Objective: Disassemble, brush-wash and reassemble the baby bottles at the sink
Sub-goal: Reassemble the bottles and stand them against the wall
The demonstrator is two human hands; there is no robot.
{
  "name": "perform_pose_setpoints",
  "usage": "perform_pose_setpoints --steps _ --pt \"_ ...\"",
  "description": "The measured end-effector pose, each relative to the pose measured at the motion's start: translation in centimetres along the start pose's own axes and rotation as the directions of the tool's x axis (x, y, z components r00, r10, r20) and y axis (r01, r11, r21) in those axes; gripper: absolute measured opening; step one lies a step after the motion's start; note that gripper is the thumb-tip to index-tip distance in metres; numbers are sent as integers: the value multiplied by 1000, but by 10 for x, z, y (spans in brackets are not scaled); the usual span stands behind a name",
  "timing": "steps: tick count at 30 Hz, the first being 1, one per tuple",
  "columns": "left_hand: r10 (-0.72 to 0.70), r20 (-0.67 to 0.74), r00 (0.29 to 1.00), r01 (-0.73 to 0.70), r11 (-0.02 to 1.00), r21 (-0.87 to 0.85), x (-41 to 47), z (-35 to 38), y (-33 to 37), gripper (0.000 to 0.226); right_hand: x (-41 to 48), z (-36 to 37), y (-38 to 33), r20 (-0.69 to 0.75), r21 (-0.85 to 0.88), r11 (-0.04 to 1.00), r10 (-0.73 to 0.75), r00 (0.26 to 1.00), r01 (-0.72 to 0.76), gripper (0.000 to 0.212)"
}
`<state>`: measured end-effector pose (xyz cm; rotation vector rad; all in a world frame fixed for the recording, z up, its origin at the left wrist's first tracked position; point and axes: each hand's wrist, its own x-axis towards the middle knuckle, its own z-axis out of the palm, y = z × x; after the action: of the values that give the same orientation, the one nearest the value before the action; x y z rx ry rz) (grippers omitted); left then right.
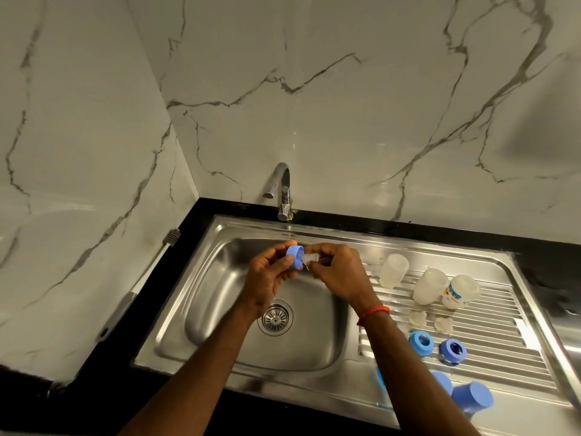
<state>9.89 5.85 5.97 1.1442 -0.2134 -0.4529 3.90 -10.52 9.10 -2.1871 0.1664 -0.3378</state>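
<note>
Over the steel sink basin (220,309), my left hand (267,278) grips a blue screw ring (295,255). My right hand (338,269) pinches a clear silicone teat (309,259) that sits against the ring's opening. On the ribbed drainboard (503,344) stand three clear bottle bodies upside down (394,270) (430,286) (460,291). Two loose teats (418,318) (443,325) lie in front of them. Nearer me are two blue rings (421,341) (452,350) and blue caps (471,398), partly hidden by my right forearm.
A chrome tap (283,190) rises at the back of the sink, with no water running. A long bottle brush (138,284) leans on the black counter (440,229) against the left marble wall. The drain strainer (275,317) lies below my hands.
</note>
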Motion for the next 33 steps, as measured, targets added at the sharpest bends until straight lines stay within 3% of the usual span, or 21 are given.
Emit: perform_pose_setpoints --steps 4,8,12,19,23,33 --pt "-62 -3 998 60 983 -173 -6 6 3 35 -5 6 -4 -129 -75 994 -94 987 85 36" --pt "-129 -14 992 119 947 -298 -9 4 3 36 -8 13 0 -183 -44 995 -96 978 89 30" --pt "-152 -11 988 144 955 -260 -11 -2 -1 39 -13 16 -3 -116 51 993 -99 988 106 35" --pt "-128 97 987 145 969 -198 -9 -9 5 43 -8 22 -12 -173 -53 989 -143 975 135 42" --pt "-129 109 986 152 958 -243 -8 -8 15 29 -6 23 -18 -214 -114 986 -142 966 120 50" --pt "-211 97 973 229 939 -257 -3 -18 21 40 -1 24 -26 -87 13 991 -130 988 132 47"
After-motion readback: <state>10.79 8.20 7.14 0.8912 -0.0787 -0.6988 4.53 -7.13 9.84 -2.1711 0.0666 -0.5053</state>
